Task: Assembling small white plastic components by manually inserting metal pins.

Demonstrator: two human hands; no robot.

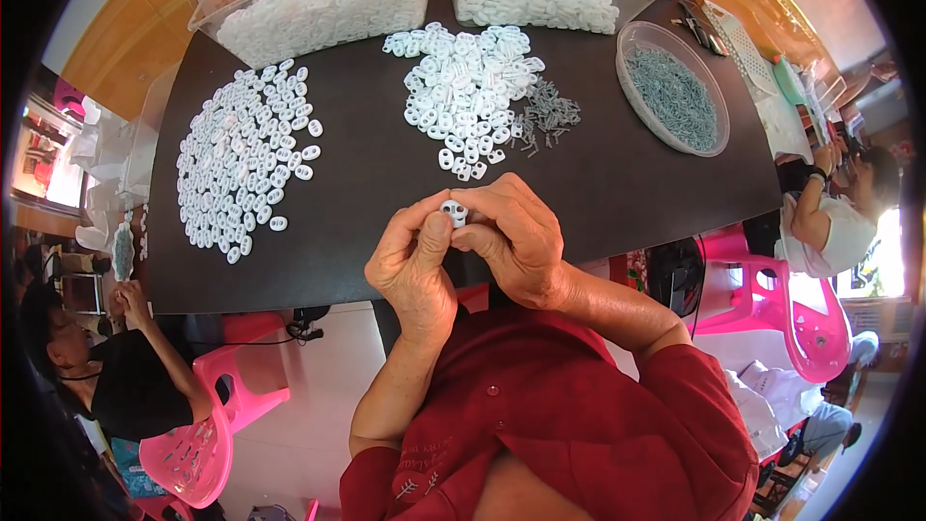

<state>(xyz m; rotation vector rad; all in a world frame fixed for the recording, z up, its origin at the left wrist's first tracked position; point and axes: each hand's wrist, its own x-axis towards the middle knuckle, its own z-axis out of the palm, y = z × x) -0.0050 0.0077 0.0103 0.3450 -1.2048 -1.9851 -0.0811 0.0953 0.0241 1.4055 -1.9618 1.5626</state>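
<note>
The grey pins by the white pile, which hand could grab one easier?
Probably the right hand. The small grey pins lie ahead and to the right on the black table, on its side. The left hand sits farther away, and both hands pinch the white plastic piece.

I count two clear bins (318,0) far, one round bowl (672,87) right, two white piles (241,159), one grey pile (545,121).
</note>
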